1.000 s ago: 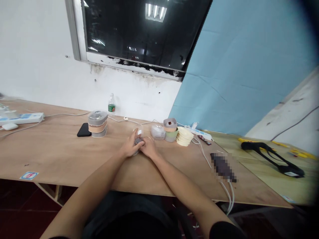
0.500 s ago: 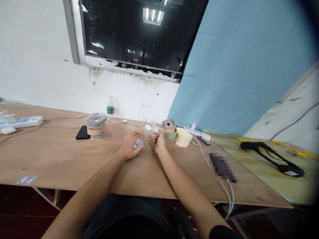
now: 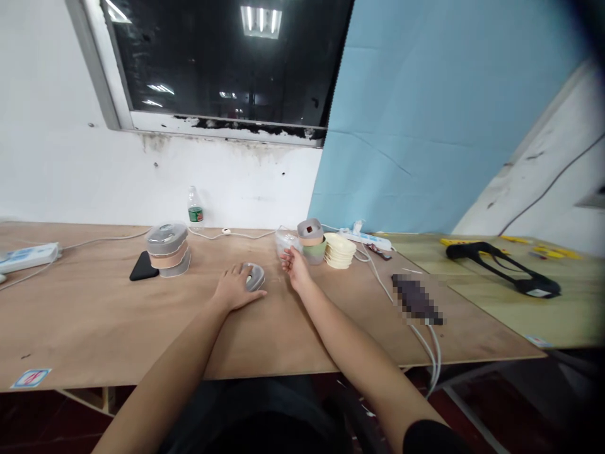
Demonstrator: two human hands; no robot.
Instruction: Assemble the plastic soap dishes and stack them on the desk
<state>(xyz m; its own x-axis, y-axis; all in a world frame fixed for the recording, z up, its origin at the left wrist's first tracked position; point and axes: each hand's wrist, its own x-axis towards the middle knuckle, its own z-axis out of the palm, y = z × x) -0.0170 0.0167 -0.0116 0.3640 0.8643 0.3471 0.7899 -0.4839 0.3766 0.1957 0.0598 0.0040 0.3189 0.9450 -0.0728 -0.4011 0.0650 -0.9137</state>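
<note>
My left hand [image 3: 237, 287] rests on the table with fingers and thumb spread, touching the near left side of a small grey box with a clear lid [image 3: 256, 276]. My right hand [image 3: 296, 267] is further right, its fingers loosely curled and a little apart. Just behind its fingertips are clear plastic lids [image 3: 286, 239]; whether the fingertips touch them I cannot tell. Beside the lids stands a stack of grey, tan and green bowls [image 3: 312, 241]. A stack of cream bowls [image 3: 339, 250] is to the right of that.
On the left stand stacked lidded boxes [image 3: 168, 248] beside a black phone [image 3: 143, 267]. A bottle [image 3: 195, 206] is by the wall. Power strips [image 3: 366, 238], cables, a pixelated dark object [image 3: 416, 299] and a black headband-like frame [image 3: 503, 268] lie about the wooden table [image 3: 118, 321].
The clear lid that my right hand held tilted now sits beside the bowl stack, and the fingers have drawn back slightly. My left hand lies lower against the grey box. The view has shifted right.
</note>
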